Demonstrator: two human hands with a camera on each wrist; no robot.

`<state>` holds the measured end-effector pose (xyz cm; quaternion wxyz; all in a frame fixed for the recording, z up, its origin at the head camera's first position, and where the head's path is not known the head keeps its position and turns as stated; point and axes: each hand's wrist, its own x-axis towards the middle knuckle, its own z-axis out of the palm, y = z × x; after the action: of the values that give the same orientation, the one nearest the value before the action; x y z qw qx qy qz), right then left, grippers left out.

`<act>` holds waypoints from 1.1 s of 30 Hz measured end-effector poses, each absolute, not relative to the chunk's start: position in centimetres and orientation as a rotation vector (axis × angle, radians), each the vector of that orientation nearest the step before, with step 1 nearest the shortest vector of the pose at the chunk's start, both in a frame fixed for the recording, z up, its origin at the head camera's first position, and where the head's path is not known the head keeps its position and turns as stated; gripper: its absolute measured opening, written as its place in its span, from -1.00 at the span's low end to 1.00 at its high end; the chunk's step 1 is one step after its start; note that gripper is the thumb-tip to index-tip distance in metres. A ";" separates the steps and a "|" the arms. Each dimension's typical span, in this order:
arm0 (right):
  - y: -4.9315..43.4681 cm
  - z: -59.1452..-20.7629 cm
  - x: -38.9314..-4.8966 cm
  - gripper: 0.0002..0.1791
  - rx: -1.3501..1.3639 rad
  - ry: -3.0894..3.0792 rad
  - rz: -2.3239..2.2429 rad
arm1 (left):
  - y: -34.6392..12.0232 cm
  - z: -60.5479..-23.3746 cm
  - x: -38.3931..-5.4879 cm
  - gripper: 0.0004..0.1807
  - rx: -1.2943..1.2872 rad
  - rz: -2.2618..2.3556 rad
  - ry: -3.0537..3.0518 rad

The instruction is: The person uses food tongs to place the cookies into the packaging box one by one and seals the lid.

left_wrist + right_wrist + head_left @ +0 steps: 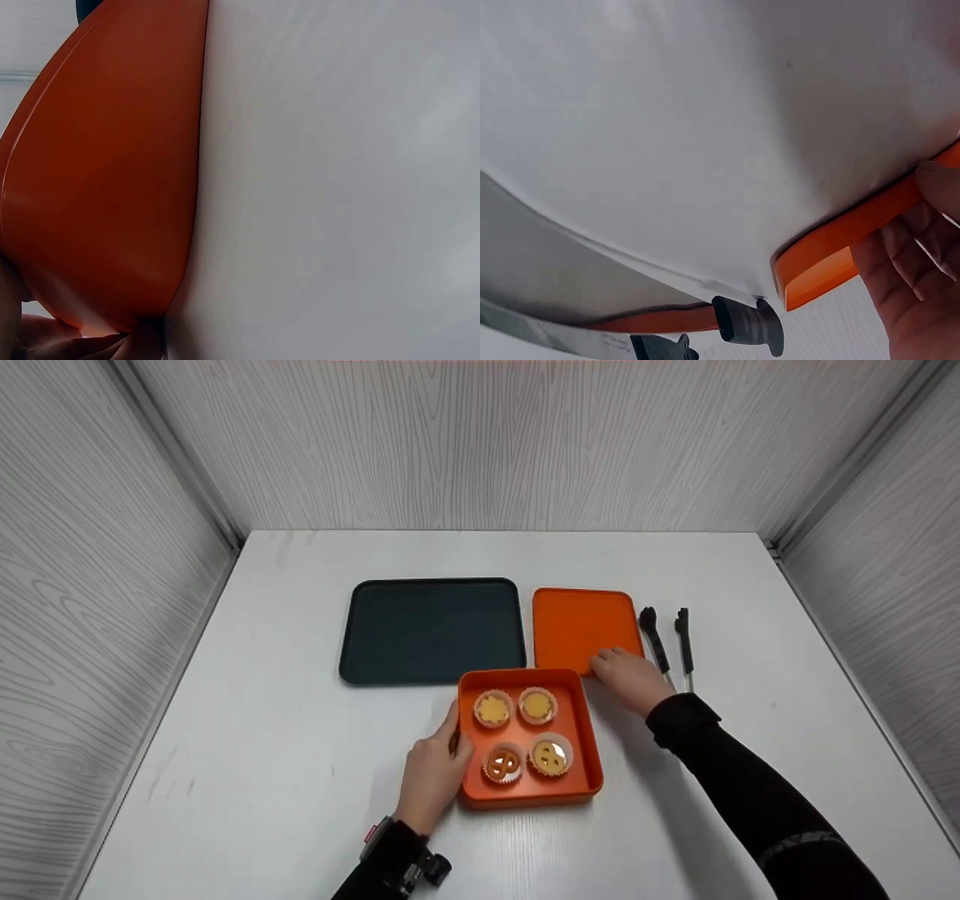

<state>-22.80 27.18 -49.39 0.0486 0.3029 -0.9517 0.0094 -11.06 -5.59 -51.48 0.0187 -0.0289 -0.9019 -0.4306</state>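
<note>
A square orange box (525, 799) stands at the table's near middle, and several cookies in paper cups, one of them a pretzel-shaped cookie (503, 763), lie inside it. My left hand (433, 769) grips the box's left side; in the left wrist view the orange wall (105, 172) fills much of the picture, with fingers at its lower end. Just behind the box lies a flat orange lid (581, 622). My right hand (630, 679) pinches the lid's near edge by its right corner, thumb on the rim (855, 217) in the right wrist view.
A dark rectangular tray (435, 630) lies behind and left of the box. Right of the lid are two black-tipped metal arms (685, 641), apparently tongs; the sleeve hides their near end. Grey wood-grain panels (487, 450) bound the white table (247, 720) at back and sides.
</note>
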 end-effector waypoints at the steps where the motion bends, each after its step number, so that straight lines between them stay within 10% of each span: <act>1: 27.1 -49.4 -22.8 -0.89 0.923 -2.900 0.027 | -5.6 -51.5 -11.1 -0.33 -0.091 -1.336 -2.798; 33: 27.8 -39.9 -19.7 -0.86 0.964 -2.377 0.430 | -6.2 -51.2 -11.0 -0.34 -0.122 -1.317 -2.796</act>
<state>-19.68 27.78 -39.90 0.2670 0.3571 -0.8808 0.1594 -11.02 -6.19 -51.24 0.0243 -0.0393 -0.9037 -0.4257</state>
